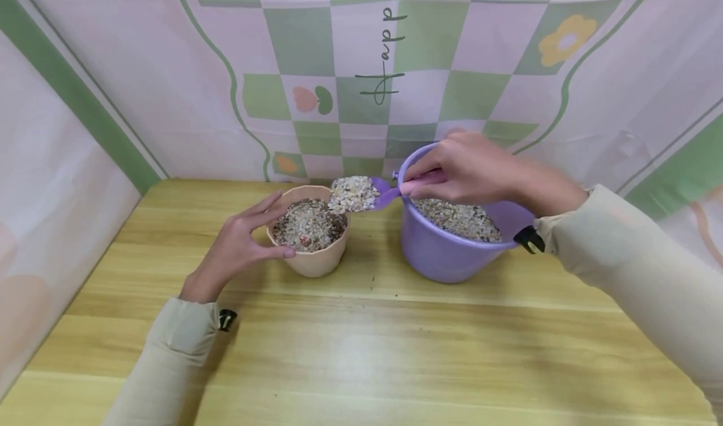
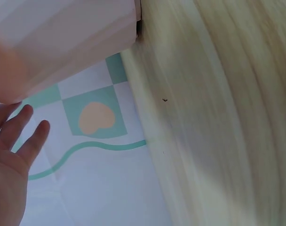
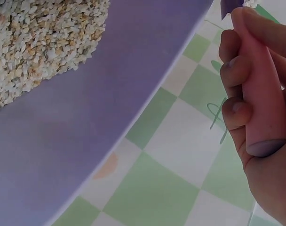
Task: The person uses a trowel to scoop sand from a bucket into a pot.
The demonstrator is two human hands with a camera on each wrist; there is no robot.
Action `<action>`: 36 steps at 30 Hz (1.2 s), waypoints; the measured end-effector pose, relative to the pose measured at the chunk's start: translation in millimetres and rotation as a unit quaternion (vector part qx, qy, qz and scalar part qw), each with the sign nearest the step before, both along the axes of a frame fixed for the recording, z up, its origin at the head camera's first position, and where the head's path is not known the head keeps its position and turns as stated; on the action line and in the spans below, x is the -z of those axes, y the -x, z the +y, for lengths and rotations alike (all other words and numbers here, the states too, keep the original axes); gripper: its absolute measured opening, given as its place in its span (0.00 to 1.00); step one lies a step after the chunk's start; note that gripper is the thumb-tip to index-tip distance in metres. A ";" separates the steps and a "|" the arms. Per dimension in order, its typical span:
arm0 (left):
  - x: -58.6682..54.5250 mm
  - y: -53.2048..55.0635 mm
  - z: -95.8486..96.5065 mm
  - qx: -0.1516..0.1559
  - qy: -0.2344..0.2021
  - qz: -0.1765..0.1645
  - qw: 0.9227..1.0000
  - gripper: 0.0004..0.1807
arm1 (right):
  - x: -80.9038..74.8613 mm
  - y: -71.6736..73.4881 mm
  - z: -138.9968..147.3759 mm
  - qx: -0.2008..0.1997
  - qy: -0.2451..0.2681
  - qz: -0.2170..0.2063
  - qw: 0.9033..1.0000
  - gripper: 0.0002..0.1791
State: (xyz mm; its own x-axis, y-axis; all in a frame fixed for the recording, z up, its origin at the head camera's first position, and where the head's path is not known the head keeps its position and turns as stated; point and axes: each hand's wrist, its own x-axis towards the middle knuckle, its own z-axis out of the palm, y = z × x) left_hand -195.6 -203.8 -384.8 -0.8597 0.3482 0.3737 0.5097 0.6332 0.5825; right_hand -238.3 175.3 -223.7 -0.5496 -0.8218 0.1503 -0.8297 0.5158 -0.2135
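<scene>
In the head view my right hand (image 1: 465, 165) grips the pink handle (image 1: 423, 182) of a small purple trowel. A heap of pale gravel (image 1: 353, 194) covers the trowel's blade, held over the right rim of a peach flowerpot (image 1: 316, 264). Gravel (image 1: 310, 225) with some darker material at its edges lies inside the pot. My left hand (image 1: 243, 241) rests against the pot's left side, fingers fairly straight and thumb at the near rim. The left wrist view shows spread fingers (image 2: 34, 141) by the pot wall. Curled fingers (image 3: 236, 70) wrap the handle in the right wrist view.
Below my right hand stands a purple bucket (image 1: 446, 263) with more gravel (image 1: 460, 219) inside. Both containers stand on a wooden table (image 1: 350, 344) with a few dark specks. A checkered cloth (image 1: 361, 43) hangs behind, and pale cloth hangs at both sides.
</scene>
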 end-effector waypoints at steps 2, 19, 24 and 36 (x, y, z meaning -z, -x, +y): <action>-0.2 -1.2 -0.2 0.000 -0.003 0.009 1.000 0.44 | 0.2 0.3 -2.9 -0.005 -0.001 0.003 1.000 0.05; 0.3 -5.0 0.8 0.015 -0.003 0.061 0.998 0.39 | -4.1 3.9 -23.4 0.034 -0.057 -0.002 0.998 0.08; 0.9 -4.6 0.4 0.028 -0.006 0.081 0.996 0.36 | -3.8 5.4 -28.9 0.043 -0.081 -0.009 0.996 0.06; 5.6 -1.5 -1.8 0.030 -0.009 0.105 0.994 0.34 | 1.2 9.3 -49.0 0.008 -0.086 -0.032 0.996 0.07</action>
